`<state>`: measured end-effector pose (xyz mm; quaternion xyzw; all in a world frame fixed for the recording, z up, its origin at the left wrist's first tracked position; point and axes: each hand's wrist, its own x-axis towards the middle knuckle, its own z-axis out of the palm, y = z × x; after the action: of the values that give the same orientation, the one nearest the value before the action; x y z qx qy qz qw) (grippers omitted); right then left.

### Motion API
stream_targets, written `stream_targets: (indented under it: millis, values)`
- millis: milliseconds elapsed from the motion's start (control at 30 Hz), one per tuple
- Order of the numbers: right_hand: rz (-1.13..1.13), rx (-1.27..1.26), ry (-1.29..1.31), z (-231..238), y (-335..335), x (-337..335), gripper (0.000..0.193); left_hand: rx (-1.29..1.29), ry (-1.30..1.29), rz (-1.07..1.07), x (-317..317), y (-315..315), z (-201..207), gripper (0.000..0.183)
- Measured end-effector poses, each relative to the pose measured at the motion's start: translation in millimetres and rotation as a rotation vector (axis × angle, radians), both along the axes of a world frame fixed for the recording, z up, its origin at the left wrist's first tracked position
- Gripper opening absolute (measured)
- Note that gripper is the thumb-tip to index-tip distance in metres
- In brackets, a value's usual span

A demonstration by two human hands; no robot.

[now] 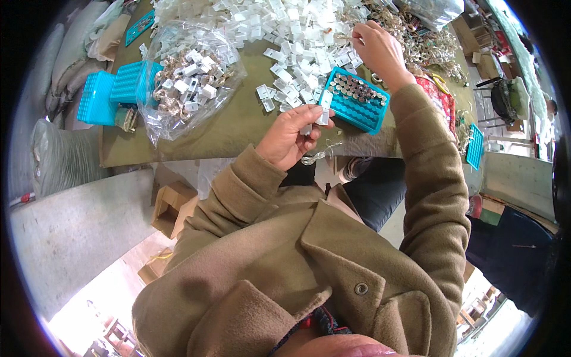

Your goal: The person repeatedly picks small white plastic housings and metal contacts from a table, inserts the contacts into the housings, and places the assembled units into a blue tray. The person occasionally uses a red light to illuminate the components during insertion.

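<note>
My left hand (pixel 290 138) is closed round a couple of small white plastic boxes (pixel 325 116), held just off the near edge of the table. Close by its fingertips lies a turquoise tray (pixel 373 124), with rows of small round metallic pieces (pixel 351 89) in its far part. Farther off, my right hand (pixel 379 49) reaches over the tray's far side. Its fingers are bent together at the border between the heap of white boxes (pixel 297 56) and a tangle of brownish pieces (pixel 425 44). Whatever those fingers hold is too small to tell.
A clear plastic bag (pixel 229 89) of boxes and brownish pieces sits at the table's left, beside stacked turquoise trays (pixel 98 98). Another turquoise tray (pixel 474 147) is at the right edge. Below the table on the left stands an open cardboard box (pixel 173 205).
</note>
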<state>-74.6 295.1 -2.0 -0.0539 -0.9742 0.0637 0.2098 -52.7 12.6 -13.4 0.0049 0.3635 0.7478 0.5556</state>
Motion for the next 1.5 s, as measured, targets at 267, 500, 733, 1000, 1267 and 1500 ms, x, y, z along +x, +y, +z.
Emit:
stream_targets:
  millis: [267, 500, 733, 1000, 1267, 1500]
  values:
    - [0.167, -0.845, 0.096, 27.4, -26.6, 43.7, 0.010, 0.066, 0.053, 0.068, -6.7, -8.5, 4.9, 0.028]
    - [0.312, -0.659, 0.058, 46.2, -92.9, 102.7, 0.014, -0.035, 0.223, 0.101, -12.3, -18.6, 20.7, 0.034]
    - [0.414, -0.489, 0.092, 54.5, -114.8, 141.5, 0.015, -0.049, 0.240, 0.038, 8.0, -12.8, 19.6, 0.027]
    - [0.355, -0.580, 0.048, 49.7, -121.1, 172.8, 0.013, -0.001, 0.179, -0.058, 28.7, -5.8, 23.9, 0.019]
    - [0.170, -1.249, 0.185, 26.2, -121.1, 188.2, 0.020, 0.066, 0.072, -0.058, 48.4, 3.2, 21.2, 0.011]
    - [0.257, -1.152, 0.203, 20.2, -117.0, 194.4, 0.023, 0.013, 0.017, -0.169, 52.0, 3.7, 24.4, 0.006]
